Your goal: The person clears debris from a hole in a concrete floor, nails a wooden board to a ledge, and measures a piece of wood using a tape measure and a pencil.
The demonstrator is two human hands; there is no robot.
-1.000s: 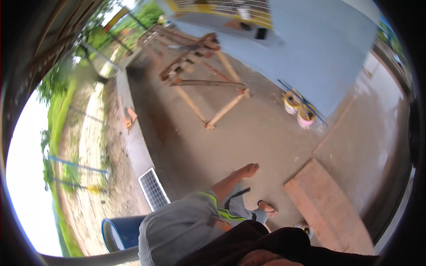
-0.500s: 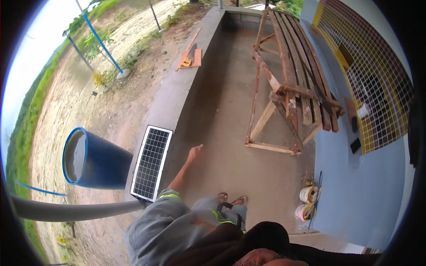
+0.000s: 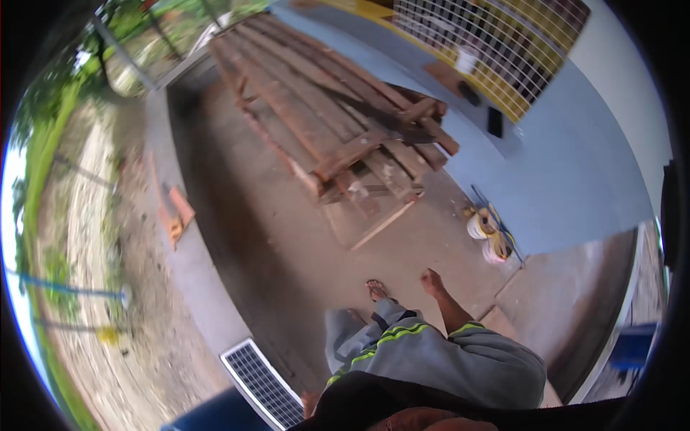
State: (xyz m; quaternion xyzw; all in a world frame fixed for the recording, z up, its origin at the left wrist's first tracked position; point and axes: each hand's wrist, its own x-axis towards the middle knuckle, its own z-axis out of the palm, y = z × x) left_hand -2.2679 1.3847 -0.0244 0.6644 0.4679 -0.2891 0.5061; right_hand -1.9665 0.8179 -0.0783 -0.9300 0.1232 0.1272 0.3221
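Note:
Near the bottom of the head view, my left hand (image 3: 310, 403) is only partly visible beside the solar panel (image 3: 263, 384), a white-framed rectangle with dark cells. Its fingers cannot be made out, nor whether it touches the frame. Out in front of my body and over the concrete floor, my right hand (image 3: 432, 281) is closed in a loose fist with nothing visible in it. The closest things to it are two small white buckets (image 3: 477, 228) by the blue wall, with long thin tools across them.
A wooden trestle with long planks (image 3: 309, 100) fills the far middle. A low concrete ledge (image 3: 188, 266) runs along the left, bearing wood pieces (image 3: 180, 208). Part of a blue barrel (image 3: 215, 413) shows below. White cup (image 3: 466, 60) and dark objects sit on the right sill under a grille.
My view has swung right, so the trestle and panel appear farther left and lower. My right hand has come into view, while my left hand, earlier stretched forward, is now low beside the panel.

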